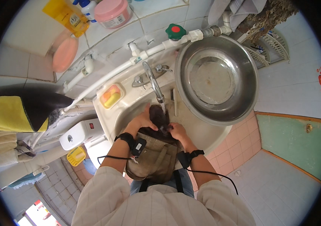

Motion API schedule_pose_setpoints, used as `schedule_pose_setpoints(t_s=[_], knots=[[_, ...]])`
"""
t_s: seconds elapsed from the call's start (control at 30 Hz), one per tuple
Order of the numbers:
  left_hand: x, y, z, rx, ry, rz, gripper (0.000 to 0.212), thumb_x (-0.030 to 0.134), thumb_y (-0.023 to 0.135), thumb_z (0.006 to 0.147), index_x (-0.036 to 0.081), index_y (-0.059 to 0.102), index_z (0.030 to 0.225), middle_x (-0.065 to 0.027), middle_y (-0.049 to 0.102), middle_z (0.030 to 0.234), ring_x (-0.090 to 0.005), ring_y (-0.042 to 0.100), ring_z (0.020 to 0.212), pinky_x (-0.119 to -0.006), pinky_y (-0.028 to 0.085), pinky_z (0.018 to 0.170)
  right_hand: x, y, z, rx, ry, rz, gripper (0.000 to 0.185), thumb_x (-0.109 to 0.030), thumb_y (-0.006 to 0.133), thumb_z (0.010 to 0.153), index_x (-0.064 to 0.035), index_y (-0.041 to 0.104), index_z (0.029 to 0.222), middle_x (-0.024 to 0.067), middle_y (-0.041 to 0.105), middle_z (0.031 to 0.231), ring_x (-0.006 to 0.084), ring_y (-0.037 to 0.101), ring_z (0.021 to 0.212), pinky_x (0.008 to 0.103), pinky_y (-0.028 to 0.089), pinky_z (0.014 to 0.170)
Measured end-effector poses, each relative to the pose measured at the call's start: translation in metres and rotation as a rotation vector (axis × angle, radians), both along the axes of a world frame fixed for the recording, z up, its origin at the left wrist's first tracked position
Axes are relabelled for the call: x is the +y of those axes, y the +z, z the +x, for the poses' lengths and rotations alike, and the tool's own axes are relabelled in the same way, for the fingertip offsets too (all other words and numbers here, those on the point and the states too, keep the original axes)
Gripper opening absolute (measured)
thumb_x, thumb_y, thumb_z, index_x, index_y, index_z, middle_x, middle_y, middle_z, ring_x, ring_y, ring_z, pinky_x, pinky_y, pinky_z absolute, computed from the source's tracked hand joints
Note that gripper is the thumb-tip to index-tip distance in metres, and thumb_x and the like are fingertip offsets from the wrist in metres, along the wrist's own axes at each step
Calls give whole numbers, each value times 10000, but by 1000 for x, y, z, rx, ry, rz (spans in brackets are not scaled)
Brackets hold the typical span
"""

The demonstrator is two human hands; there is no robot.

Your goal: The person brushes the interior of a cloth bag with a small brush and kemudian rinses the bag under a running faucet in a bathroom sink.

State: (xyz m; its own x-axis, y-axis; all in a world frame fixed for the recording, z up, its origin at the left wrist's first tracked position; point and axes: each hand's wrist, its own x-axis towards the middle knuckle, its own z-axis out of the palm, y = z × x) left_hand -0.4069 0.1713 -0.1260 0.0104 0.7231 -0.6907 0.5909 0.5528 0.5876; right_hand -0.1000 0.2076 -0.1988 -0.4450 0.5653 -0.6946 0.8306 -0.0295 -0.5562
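A brown fabric bag hangs over the front edge of the white washbasin. Dark, wet material lies inside the bowl under the chrome tap, and water runs onto it. Whether this is the bag's own wet part or a separate cloth I cannot tell. My left hand grips its left side, thumb laid across the top. With bent fingers, my right hand pinches a bunched dark fold at the lower right. A brush with a pale handle rests just right of the tap.
A large steel basin sits on the washbasin's right side, tilted. At the back left is a soap dish with soap bars. White pipes with a green valve knob cross behind. A toilet stands left.
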Motion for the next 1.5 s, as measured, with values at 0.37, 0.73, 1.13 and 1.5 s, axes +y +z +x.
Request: schedule_pose_setpoints(t_s=[0.37,0.73,1.13,1.5], knots=[[11,-4,-14,-152,81,-206,869,477,1040,832,10,833,1535,-244,841,1502,-387,798,1406,-519,640,1169,18,-20,-7,553,-1149,-589,655,-349,751,1255,-60,560,1811,208,656,1800,372,692,1576,533,605,1272],[32,1,29,-462,595,25,658,528,775,1131,61,817,1593,-197,839,1511,-359,766,1429,-483,560,1260,-4,30,-73,525,-761,-479,1073,-834,469,1286,-93,262,2033,145,300,2091,295,235,1926,456,175,1549],[4,-45,45,246,-18,40,452,317,493,1289,-9,806,1286,-360,831,1341,-601,791,1262,-665,625,1147,-16,31,-107,106,-452,-97,658,-521,406,1365,-25,778,1584,388,849,1386,628,785,1307,681,592,1122],[17,-24,-10,-147,-78,-64,1314,375,1135,779,33,507,1882,-306,642,1839,-454,631,1699,-524,521,1391,7,-55,-31,346,-1025,-508,906,-324,899,1096,-29,495,1851,250,621,1785,414,715,1499,559,639,1213]])
